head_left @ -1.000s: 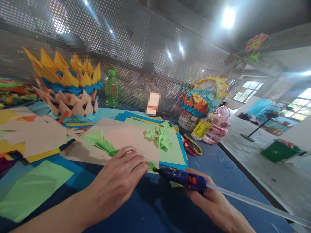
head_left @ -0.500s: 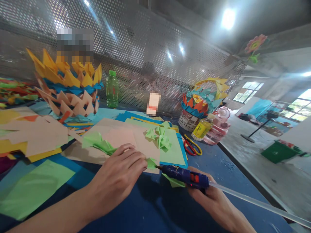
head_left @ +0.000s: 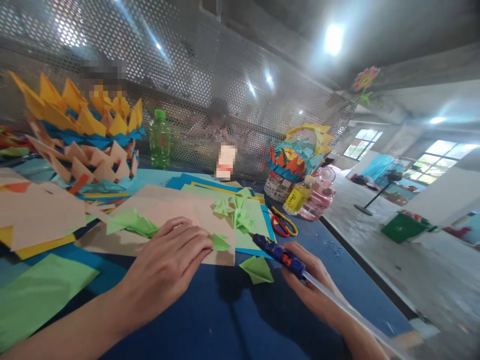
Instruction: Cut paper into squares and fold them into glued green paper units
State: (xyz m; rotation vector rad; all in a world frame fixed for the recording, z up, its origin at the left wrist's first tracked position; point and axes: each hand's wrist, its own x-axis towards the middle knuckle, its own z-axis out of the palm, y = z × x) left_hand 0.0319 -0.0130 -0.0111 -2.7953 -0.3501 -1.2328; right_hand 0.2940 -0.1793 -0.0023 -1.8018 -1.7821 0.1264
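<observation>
A folded green paper strip lies across the tan sheets on the blue desk, and the left hand is closed over its middle, fingers curled down on it so that one green end sticks out to the left and a small green tip shows past the fingertips on the right. Just right of that tip, clear of it, the right hand is wrapped around a blue glue gun with its nozzle pointing toward the paper and a clear glue stick trailing back over the wrist. A loose green folded triangle rests on the desk between the two hands. Beyond them sit several small green folded pieces on a green sheet, then red and yellow scissors. Farther back stand a yellow bottle, a pink jar, a small paper basket, a green bottle, and at the left a large paper basket with yellow points.
</observation>
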